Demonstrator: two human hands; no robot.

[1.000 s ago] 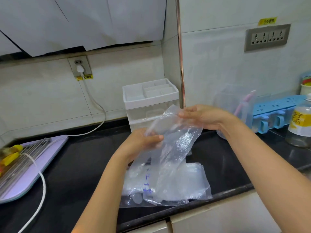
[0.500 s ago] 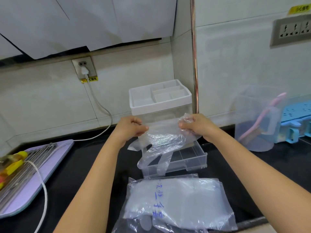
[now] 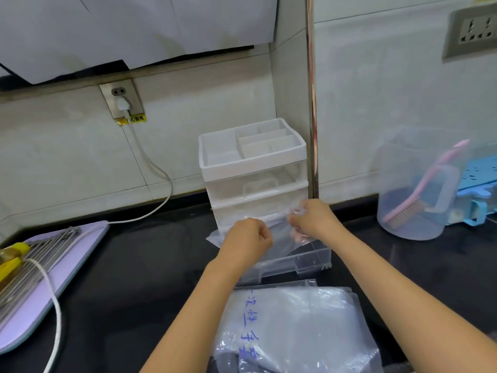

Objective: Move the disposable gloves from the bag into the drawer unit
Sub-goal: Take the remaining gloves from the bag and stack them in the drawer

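Both hands meet over the pulled-out bottom drawer (image 3: 309, 261) of the drawer unit (image 3: 252, 168). The left hand (image 3: 247, 238) has its fingers curled, gripping the near edge of a clear disposable glove (image 3: 283, 242). The right hand (image 3: 312, 222), just beside it and slightly farther from the person, pinches the crumpled far edge of the same glove with bent fingers. The glove is stretched as a thin sheet between the two hands; it hangs above the open drawer, and one corner juts out past the left hand. Whether the film touches the drawer floor cannot be told.

Below the wrists, nearer the person, the bag (image 3: 295, 327) lies flat on the black counter (image 3: 134, 265). It bears blue handwriting, and more clear gloves show through it. Beyond the hands the unit's upper drawer is closed under a divided top tray.

Well to the right of the right hand stands a clear jug (image 3: 403, 224) holding a pink brush (image 3: 427, 181). Well to the left of the left hand lies a purple board (image 3: 67, 251), with a white cable (image 3: 158, 170) running up to a wall socket (image 3: 121, 100).
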